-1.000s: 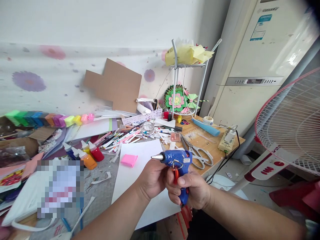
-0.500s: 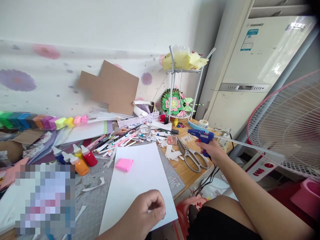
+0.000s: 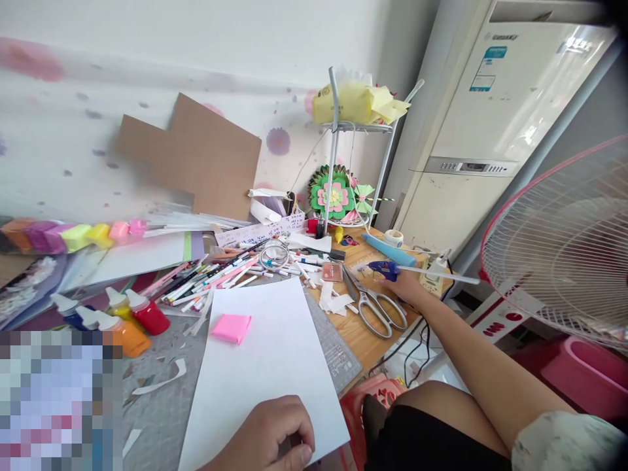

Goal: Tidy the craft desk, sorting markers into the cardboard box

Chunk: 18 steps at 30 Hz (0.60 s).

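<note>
Wooden desk (image 3: 353, 337) stood by a flower-print wall covering (image 3: 235, 108), partly under a grey cutting mat (image 3: 336, 347). Blue plastic glue gun (image 3: 385, 269) was in the right hand (image 3: 406, 288), fingers wrapped round its grip, near the desk's right side; long translucent stick (image 3: 454, 277) stuck out its back. Left hand (image 3: 279, 428) loosely curled, gap between thumb and fingers, nothing seen in it, at lower end of white paper sheet (image 3: 260, 366), well apart from the gun. Pink soft-looking packet (image 3: 231, 328) lay on the sheet. Large silver scissors (image 3: 373, 304) and white paper scraps (image 3: 333, 299) lay between gun and sheet. Heaped slim markers (image 3: 230, 278) lay beyond the sheet, squeeze paint bottles (image 3: 150, 314) left.
</note>
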Each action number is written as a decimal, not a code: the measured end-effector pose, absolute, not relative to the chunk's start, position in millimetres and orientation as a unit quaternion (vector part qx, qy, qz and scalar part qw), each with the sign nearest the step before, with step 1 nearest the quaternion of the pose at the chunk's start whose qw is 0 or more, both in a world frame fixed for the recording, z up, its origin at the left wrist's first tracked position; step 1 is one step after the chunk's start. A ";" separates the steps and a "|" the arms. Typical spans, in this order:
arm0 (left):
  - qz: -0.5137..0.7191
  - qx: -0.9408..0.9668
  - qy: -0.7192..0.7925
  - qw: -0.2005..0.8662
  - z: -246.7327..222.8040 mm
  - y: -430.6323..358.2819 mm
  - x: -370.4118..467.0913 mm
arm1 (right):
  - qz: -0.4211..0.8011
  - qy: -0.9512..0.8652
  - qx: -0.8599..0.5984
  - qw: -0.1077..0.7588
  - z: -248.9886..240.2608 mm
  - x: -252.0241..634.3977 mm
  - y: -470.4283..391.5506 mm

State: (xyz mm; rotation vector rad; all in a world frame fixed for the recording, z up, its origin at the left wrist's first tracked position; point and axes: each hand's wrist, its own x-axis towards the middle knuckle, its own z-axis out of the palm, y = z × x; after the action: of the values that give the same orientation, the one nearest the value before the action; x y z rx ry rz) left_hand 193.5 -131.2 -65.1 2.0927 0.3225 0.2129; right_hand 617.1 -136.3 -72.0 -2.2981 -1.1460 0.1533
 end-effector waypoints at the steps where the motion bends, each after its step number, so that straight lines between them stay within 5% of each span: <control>1: 0.088 0.861 0.118 0.486 -67.4 -129.7 192.6 | 0.059 -0.426 -0.860 0.274 -72.0 618.8 -138.6; 18: 0.085 0.874 0.079 0.472 -82.8 -124.5 192.3 | 0.043 -0.452 -0.853 0.257 -72.9 616.8 -132.9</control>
State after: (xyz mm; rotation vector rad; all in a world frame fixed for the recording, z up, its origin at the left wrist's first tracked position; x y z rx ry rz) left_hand 192.3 -124.5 -82.8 2.1400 0.1929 0.2074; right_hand 616.8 -132.9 -72.9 -2.3141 -1.2275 0.1175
